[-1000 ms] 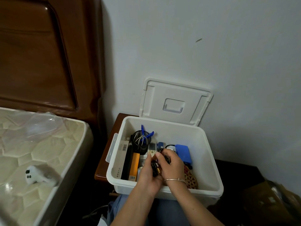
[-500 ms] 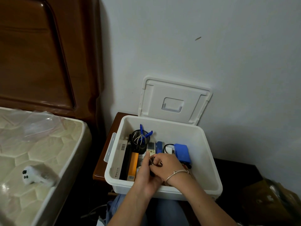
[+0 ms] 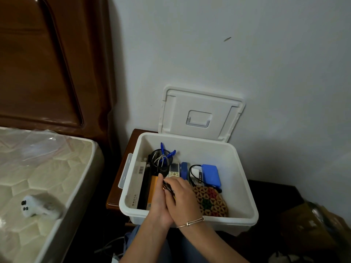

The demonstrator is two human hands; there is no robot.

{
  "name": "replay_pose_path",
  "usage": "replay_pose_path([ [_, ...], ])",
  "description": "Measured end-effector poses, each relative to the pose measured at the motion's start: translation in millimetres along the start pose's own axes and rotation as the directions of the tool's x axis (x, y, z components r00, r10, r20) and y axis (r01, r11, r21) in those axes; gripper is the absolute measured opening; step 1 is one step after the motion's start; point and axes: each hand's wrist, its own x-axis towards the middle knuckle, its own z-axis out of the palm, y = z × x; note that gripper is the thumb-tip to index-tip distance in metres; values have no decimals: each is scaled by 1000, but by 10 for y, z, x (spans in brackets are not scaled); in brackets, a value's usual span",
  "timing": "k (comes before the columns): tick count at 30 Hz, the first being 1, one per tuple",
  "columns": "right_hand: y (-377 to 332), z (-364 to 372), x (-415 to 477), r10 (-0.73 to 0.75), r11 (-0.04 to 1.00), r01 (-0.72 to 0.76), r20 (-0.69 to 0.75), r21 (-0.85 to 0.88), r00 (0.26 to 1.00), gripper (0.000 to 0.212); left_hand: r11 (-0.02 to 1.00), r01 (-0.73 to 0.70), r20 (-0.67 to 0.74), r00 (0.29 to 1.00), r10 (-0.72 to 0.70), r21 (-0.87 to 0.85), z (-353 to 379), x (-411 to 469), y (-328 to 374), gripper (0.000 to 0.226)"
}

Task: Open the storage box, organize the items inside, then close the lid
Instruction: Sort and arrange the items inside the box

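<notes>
- Storage box (image 3: 245,188) sits open on a wooden worktop (image 3: 115,188), lid (image 3: 199,114) propped against the wall to free both hands.
- Left hand (image 3: 159,202) and right hand (image 3: 182,196) press together, clamped on a small dark item (image 3: 168,187), probably gathering it tidily.

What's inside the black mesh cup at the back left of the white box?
The black mesh cup holds blue-handled pliers, handles up, and looped grey wire. Its bottom is hidden.

Pale wall (image 3: 247,54); dark wooden headboard (image 3: 47,63) and quilted mattress (image 3: 38,177) at left
</notes>
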Motion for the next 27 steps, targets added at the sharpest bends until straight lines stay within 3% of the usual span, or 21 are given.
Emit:
replay_pose_path([
  [4,67,22,-25,4,991,0,-30,130,1000,28,999,-16,30,999,15,41,36,3,-39,44],
  [6,100,33,-23,34,986,-22,-70,164,997,31,999,-4,50,999,7,-49,15,73,-81,38],
  [8,139,31,-26,25,981,-18,-34,192,999,34,998,-38,-37,999,36,-51,19,123,-86,37],
  [10,203,11,-41,-29,975,25,14,219,999,37,993,-80,-46,995,84,86,37,121,-46,37],
  [14,216,-11,-71,-90,949,67,59,309,994,37,999,-49,-24,999,49,14,54,175,-4,35],
  [18,415,-185,-6,-210,960,224,-97,168,973,30,998,55,-15,998,-56,-39,104,223,44,33],
  [19,544,-266,48,-174,972,194,-145,136,974,26,995,69,-31,997,-71,-73,99,243,77,32],
  [21,855,-420,199,37,993,-16,-175,117,984,17,988,75,-71,994,-85,-134,63,274,147,31],
  [24,1384,-474,485,423,906,-424,34,13,906,21,985,92,-91,990,-106,-149,14,297,186,28],
  [27,1727,-318,781,560,822,-498,239,-275,793,31,987,103,-78,990,-113,-124,30,326,160,24],
])
